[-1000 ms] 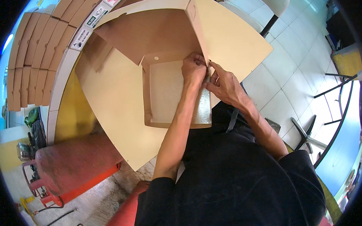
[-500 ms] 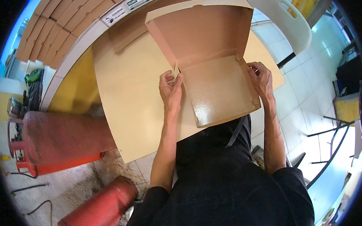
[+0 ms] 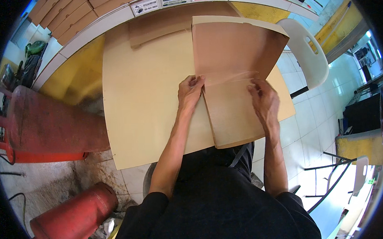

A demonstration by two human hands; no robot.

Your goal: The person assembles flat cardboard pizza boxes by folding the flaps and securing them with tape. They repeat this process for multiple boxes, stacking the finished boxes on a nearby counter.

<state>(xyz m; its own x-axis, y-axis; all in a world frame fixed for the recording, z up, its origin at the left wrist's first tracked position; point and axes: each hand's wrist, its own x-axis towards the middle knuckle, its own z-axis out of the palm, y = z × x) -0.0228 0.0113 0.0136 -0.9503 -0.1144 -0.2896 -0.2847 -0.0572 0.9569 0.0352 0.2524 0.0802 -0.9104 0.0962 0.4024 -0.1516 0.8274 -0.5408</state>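
Observation:
An unfolded brown cardboard box (image 3: 233,111) stands with its lid (image 3: 237,50) raised, on the near edge of a pale tabletop. Nothing lies inside it. My left hand (image 3: 190,93) is closed on the box's left side at the fold between base and lid, thumb and fingers at the corner. My right hand (image 3: 265,103) hovers over the base's right part, near the right end of that fold. Its fingers are bent and apart, slightly blurred, with nothing seen in them; the hand hides much of the box's right wall.
Beyond the pale table (image 3: 150,100) lies more flat cardboard (image 3: 167,27), below a white tiled counter edge. Stacked brown boxes (image 3: 72,18) stand far left. Red gas cylinders (image 3: 74,214) are on the left floor. A white chair (image 3: 310,69) stands at the right.
My right hand has let go of the box's right wall and moved left over the base. The left hand stays at the fold corner. The view has shifted, and the lid has turned somewhat.

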